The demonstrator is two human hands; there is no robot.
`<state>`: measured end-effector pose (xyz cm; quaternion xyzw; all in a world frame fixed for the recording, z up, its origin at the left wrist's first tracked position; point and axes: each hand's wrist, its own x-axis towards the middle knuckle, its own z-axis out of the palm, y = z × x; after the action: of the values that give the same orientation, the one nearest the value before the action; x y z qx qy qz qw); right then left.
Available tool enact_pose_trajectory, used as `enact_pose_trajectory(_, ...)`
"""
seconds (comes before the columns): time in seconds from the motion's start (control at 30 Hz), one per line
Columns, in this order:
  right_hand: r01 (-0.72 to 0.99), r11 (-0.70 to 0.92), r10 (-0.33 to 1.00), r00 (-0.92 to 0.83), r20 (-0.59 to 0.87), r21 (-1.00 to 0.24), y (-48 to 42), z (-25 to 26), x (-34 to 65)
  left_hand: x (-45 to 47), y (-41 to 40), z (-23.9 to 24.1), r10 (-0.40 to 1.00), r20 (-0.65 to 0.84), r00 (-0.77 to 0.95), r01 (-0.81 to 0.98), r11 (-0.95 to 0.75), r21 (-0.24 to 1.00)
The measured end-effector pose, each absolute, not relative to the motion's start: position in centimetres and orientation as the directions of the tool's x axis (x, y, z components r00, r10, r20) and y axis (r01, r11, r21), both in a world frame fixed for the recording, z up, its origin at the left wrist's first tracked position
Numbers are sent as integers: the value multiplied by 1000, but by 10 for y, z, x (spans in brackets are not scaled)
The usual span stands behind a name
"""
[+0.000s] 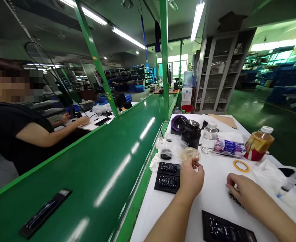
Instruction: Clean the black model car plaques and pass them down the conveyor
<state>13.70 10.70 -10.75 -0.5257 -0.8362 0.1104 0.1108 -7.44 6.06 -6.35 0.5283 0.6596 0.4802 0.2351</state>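
Observation:
My left hand (192, 174) is over the white table, fingers curled, its fingertips just before a blurred, yellowish clear roll (191, 153). Whether anything is pinched in it cannot be made out. Left of that wrist lies a black tray (160, 184) with shiny dark moulded pieces in two sections. My right hand (242, 188) is curled lower on the table, thumb against fingers. Beneath it shows a small black-and-white patterned thing (235, 199), mostly hidden by the hand. Another black tray (207, 218) with a glossy dark piece lies at the front edge of view.
A green conveyor belt (107, 164) runs along the left, carrying a long black tray (46, 213). Behind my hands stand a clear bottle (208, 137), a tissue pack (230, 147) and a drink bottle (258, 144); a yellow tape ring (241, 161) lies nearer. A co-worker (19, 131) works across the belt.

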Motion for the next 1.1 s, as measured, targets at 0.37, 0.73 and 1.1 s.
enact_pose_trajectory(0.37,815,408,906,-418,72,-411,101,-81,136,-49,55,-59,962,222,-160,616,-79,784)
enact_pose_trajectory(0.73,584,201,966,-249,62,-787,100,-57,131,-76,61,-58,985,47,-163,355,14,935)
enact_pose_trajectory(1.1,162,293,943,-213,257,-942,75,-59,90,-54,52,-54,987,-134,86,-6,135,991)
